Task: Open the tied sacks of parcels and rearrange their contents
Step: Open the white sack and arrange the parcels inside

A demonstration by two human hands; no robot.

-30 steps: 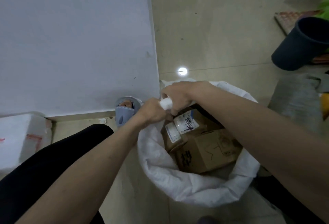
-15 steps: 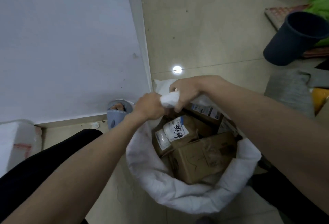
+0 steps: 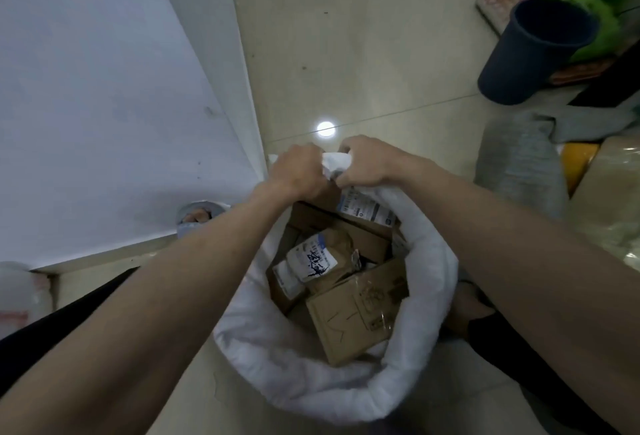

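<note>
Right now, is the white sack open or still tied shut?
Open: the sack has its rim rolled down, and cardboard boxes show inside.

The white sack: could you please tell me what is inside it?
The sack holds cardboard boxes and a labelled brown parcel. Whatever lies beneath them is covered.

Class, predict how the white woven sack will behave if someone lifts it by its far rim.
The white woven sack is probably floppy: its rolled rim sags and bunches where the left hand and right hand grip it. It is likely heavy, since cardboard boxes fill it. It may slump sideways when raised.
</note>
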